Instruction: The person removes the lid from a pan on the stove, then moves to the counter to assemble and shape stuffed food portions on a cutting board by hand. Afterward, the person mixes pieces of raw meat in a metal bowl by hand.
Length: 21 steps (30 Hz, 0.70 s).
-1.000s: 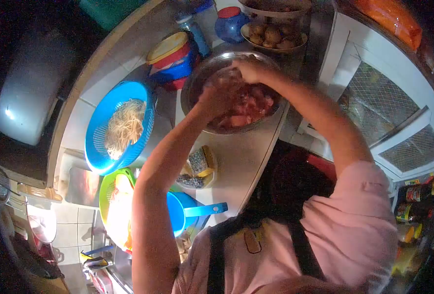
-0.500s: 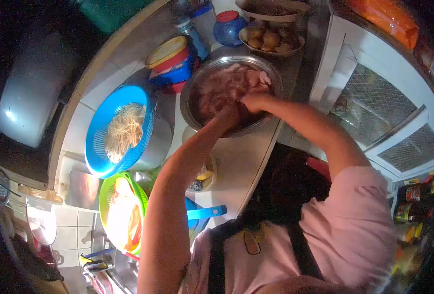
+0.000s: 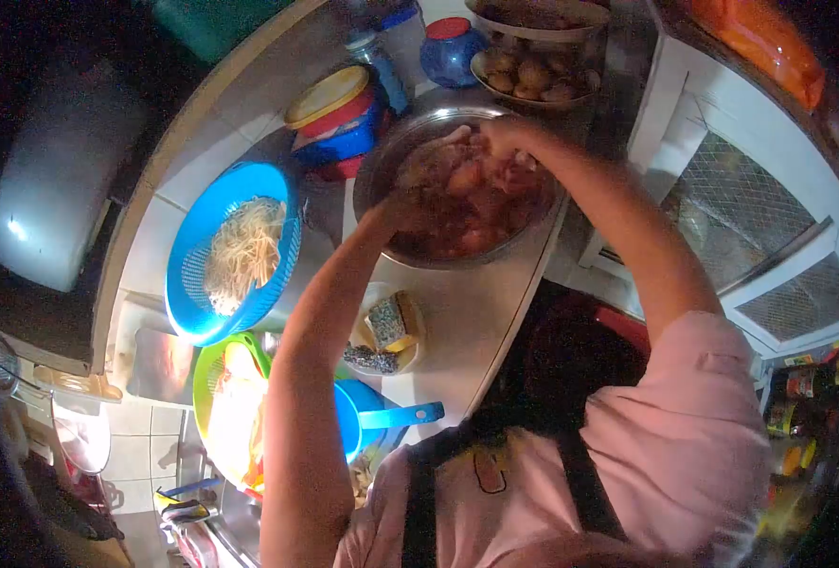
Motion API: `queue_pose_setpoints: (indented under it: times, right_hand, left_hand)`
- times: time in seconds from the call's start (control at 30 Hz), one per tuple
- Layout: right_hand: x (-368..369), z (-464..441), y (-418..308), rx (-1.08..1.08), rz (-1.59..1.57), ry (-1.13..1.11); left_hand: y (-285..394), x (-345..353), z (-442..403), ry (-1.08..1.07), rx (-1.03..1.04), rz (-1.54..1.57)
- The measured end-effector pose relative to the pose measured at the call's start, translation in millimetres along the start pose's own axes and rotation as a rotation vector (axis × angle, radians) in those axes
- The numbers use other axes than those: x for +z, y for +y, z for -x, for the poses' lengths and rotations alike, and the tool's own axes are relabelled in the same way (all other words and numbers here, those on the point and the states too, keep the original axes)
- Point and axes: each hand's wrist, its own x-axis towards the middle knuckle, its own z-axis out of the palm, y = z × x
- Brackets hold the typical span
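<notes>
A wide metal bowl [image 3: 374, 175] on the counter holds pieces of raw meat [image 3: 467, 180] in dark reddish liquid or marinade. My left hand [image 3: 399, 214] reaches into the bowl at its left side, its fingers sunk among the meat and hard to see. At the far right side, my right hand [image 3: 507, 138] is down on the meat just inside the rim. Its fingers are mostly hidden and blurred, so whether it grips a piece does not show.
Left of the bowl, a blue basket [image 3: 181, 256] holds pale noodle-like strands. A brightly lit green basket [image 3: 206, 364], a blue-handled container [image 3: 401, 417] and a small dish [image 3: 418, 346] lie nearer me. Stacked tubs [image 3: 330, 114], a blue jar [image 3: 450, 59] and a bowl of round brown items [image 3: 533, 78] stand behind.
My hands have moved apart: the left one toward the bowl's left side, the right one up to the far right rim. More meat shows between them.
</notes>
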Motion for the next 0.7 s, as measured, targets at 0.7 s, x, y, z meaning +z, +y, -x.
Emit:
queue_pose_setpoints:
  times: [0.7]
  right_hand:
    - [-24.8, 6.0, -56.7, 0.281, -0.745, 0.308]
  left_hand:
    - [59.2, -20.2, -7.3, 0.540, -0.324, 0.322]
